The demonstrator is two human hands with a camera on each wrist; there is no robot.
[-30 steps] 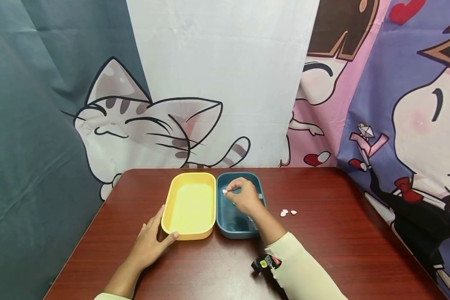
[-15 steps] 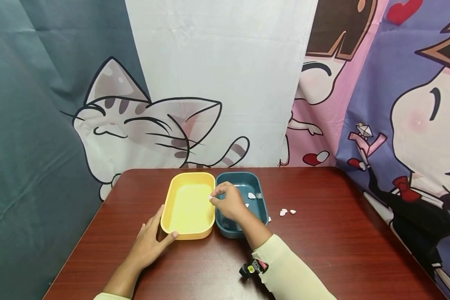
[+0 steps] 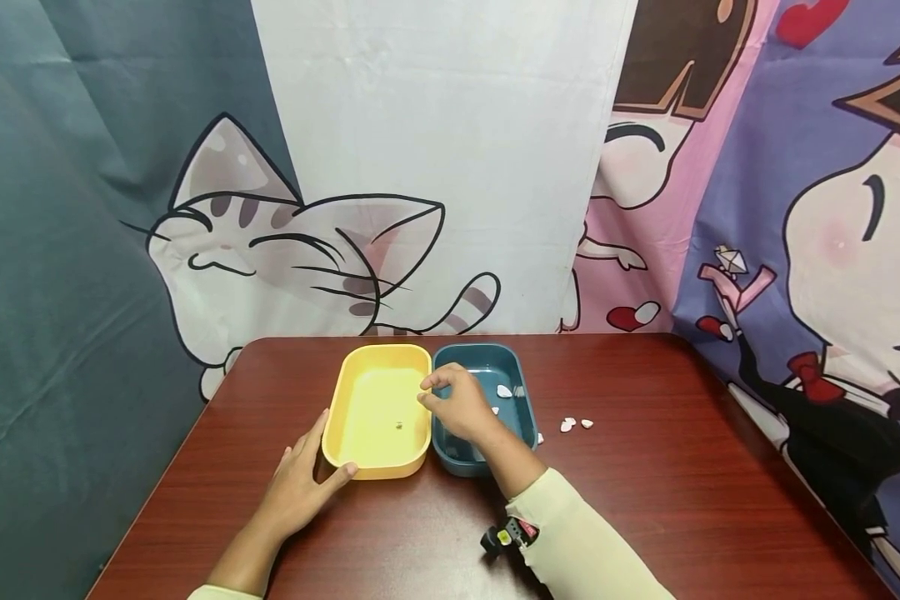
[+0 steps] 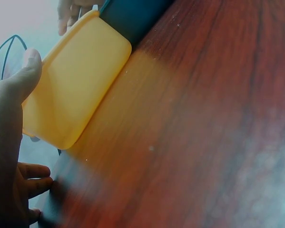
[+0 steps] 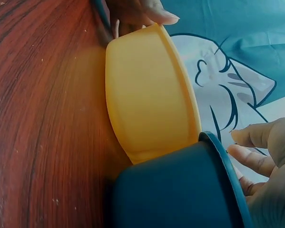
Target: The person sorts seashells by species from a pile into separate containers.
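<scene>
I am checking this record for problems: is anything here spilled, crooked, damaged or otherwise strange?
Possibly: small white pieces lie loose on the table right of the blue bin, while others lie inside it. A dark speck in the yellow bin is too small to identify. Both bins look upright and undamaged.

Blue tray (image 5: 173,192) cropped in wrist views, speck (image 3: 399,426) in yellow tray (image 3: 386,472) perhaps blurred, too small to tell

Yellow tub (image 5: 147,95) beside blue tub (image 5: 171,190), right fingers (image 5: 251,135) near blue rim (image 5: 222,161), left fingers (image 5: 127,12) at yellow tub's far end
</scene>
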